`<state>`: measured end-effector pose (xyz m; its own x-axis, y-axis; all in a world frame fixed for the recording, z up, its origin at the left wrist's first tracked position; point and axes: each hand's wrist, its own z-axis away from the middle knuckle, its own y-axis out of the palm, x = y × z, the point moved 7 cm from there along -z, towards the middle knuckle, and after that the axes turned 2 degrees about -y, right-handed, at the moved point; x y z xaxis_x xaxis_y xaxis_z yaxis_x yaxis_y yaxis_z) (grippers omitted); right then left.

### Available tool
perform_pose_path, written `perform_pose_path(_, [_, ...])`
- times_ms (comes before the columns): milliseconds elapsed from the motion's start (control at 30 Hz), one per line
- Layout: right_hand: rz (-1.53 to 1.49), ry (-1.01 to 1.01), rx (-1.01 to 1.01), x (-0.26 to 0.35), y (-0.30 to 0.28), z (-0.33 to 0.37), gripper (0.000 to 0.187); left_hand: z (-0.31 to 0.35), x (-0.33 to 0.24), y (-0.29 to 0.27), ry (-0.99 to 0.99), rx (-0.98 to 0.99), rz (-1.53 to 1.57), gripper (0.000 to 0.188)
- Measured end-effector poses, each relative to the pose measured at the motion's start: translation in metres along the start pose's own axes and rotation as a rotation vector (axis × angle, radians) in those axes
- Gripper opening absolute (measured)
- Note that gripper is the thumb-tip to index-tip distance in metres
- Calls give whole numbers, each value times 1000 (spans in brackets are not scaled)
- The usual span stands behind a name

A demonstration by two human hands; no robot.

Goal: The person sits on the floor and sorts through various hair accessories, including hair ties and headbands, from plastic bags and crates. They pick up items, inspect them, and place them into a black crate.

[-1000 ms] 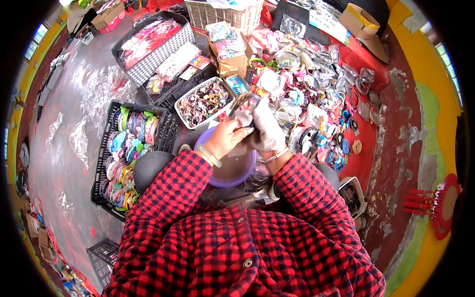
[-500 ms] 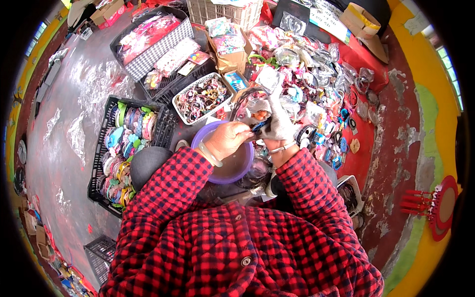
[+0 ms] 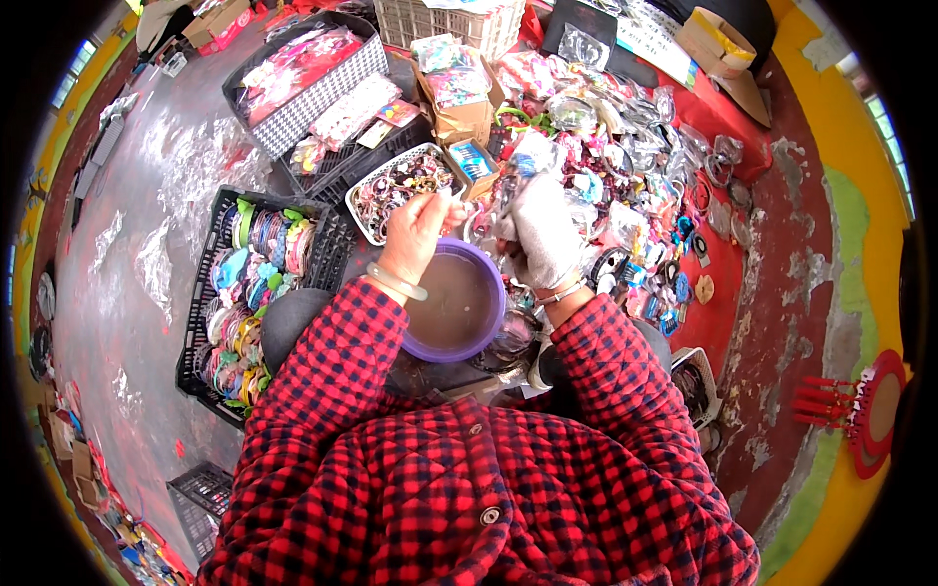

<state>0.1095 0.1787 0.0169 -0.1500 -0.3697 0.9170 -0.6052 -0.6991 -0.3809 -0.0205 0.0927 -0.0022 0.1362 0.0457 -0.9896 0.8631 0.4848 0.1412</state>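
Observation:
My left hand (image 3: 414,234), bare and with a pale bangle at the wrist, is raised over the near edge of the white basket (image 3: 368,217) of small hair ties. Its fingers are pinched together; whatever may be in them is too small to tell. To the right of the purple basin (image 3: 500,311) is my right hand (image 3: 543,232), in a whitish glove. Its fingers curl closed, and a dark blurred bit shows by the fingertips, its kind unclear. Murky water or a dull bottom shows inside the basin, below and between both hands.
A black crate (image 3: 195,337) of colourful headbands stands at left. A large heap of hair accessories (image 3: 611,171) spreads at right on red cloth. Behind are a checked bin (image 3: 318,105) of packaged goods, an open cardboard box (image 3: 467,119) and a small blue-topped box (image 3: 474,161).
My hands have drawn apart; the left moved left and up. The dark, loop-like piece that was between them no longer shows clearly. The gloved fingers have curled in.

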Motion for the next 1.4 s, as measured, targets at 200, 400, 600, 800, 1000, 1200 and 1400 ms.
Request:
perform_pose_path(200, [868,-693,-97,39,50,18,19,-4,47,0,-287,132,433,30])
perform_pose_path(400, [1149,-552,191,54,66,18,44,4,51,6,-606,-79,908,24])
perform_pose_path(600, [1462,-948,-57,41,83,36,28,5,35,3,-622,-26,962,17])
perform_pose_path(800, [1139,-750,186,16,86,38,23,8,2,-14,-588,-84,874,15])
perform_pose_path(1000, [1232,-824,51,69,73,37,25,2,-4,-24,-501,-54,850,20])
perform_pose_path(1200, [561,121,465,14,36,14,37,-7,-45,-61,-29,-63,680,22])
perform_pose_path(1400, [-279,-6,-174,-40,2,-18,9,1,-46,-10,39,167,199,15])
